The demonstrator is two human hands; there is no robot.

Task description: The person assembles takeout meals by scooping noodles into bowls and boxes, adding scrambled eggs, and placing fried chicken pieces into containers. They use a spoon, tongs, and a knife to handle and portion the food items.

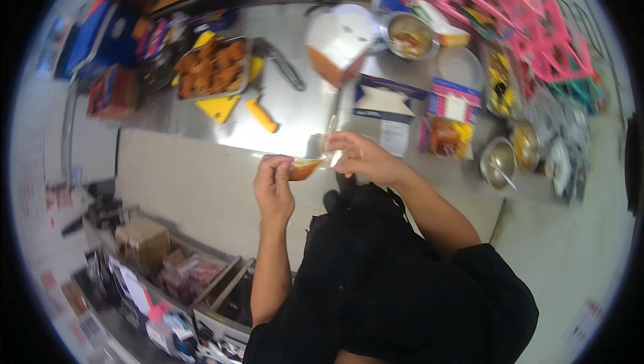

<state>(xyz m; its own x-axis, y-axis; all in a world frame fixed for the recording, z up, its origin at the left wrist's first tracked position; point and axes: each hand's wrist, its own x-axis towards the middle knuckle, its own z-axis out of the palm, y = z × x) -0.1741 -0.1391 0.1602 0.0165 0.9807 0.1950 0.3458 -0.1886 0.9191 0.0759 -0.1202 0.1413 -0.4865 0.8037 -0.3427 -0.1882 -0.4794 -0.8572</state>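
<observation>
Between the two hands in the head view, we see a small clear bag (303, 169), its orange-red contents gathered in the end nearest the left hand (274, 184). That hand pinches the filled end between thumb and fingers, while the right hand (364, 158) has its fingertips closed on the clear, slack end. Blur keeps us from telling whether the bag is sealed or torn. We judge a squirt to be the main risk: too firm a squeeze from the left hand could drive the sauce toward the right one, and if the film gave way suddenly, both hands could jerk apart. The bag appears to hang just short of the near edge of the table (295, 112), so a slip would probably send it past the edge to the floor (191, 176) below the left hand, or onto the black clothing (396, 257) behind both hands. Just beyond the right hand lies a white paper slip (394, 137), which a splash could stain, and farther to its right sits an open package of food (446, 138), which a swinging elbow or forearm might knock. Ahead and left of the left hand, a yellow handle (261, 116) lies loose near the edge; we think a careless sweep of that hand could push it off.
</observation>
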